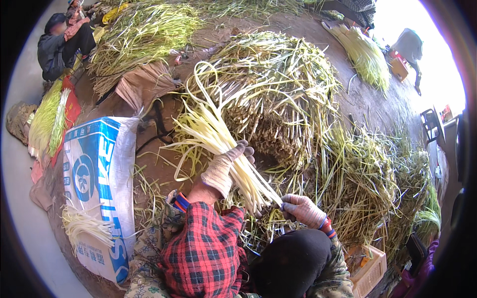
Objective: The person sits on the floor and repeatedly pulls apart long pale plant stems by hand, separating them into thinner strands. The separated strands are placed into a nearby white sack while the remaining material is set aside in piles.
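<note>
A fanned bunch of blanched garlic chives [208, 128] is gripped in my gloved left hand [223, 169]. Its pale, flat leaves spread up and to the left, and the white stem ends slant down to the right. At those ends, my gloved right hand [303, 210] pinches a stalk between thumb and fingers; the fingertips are partly hidden. Just beyond the bunch rises a large heap of unsorted chives [275, 93], with brown, dirty stem ends facing me. A smaller bunch of pale chives [87, 225] lies on a printed white-and-blue woven sack [123, 178] at my left.
A tan plastic basket [372, 272] stands by my right elbow. Loose leaf litter [357, 186] covers the ground at right. Farther off are another chive heap [145, 41], a brown cloth [145, 85], a clean pale pile [367, 56] and a seated person [56, 48].
</note>
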### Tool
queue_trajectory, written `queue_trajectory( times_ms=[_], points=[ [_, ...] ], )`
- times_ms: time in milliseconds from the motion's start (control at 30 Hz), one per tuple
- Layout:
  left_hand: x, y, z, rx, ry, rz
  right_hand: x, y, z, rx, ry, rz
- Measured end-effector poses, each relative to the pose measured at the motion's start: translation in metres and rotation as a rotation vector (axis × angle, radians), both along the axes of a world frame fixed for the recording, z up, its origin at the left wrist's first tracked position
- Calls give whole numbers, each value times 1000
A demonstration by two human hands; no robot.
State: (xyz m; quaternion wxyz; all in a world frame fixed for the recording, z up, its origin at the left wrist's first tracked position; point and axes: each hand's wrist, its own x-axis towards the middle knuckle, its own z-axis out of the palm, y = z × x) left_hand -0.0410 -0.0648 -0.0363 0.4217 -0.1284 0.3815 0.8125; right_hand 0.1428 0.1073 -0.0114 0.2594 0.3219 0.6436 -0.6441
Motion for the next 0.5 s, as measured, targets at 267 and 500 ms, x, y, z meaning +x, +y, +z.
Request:
queue_trajectory(
  times_ms=[267, 500],
  points=[
    [3, 0, -1, 147, -11, -31, 4, 9, -10, -24, 95, 35],
    [3, 1, 0, 142, 3, -13, -4, -1, -11, -23, 137, 27]
  ],
)
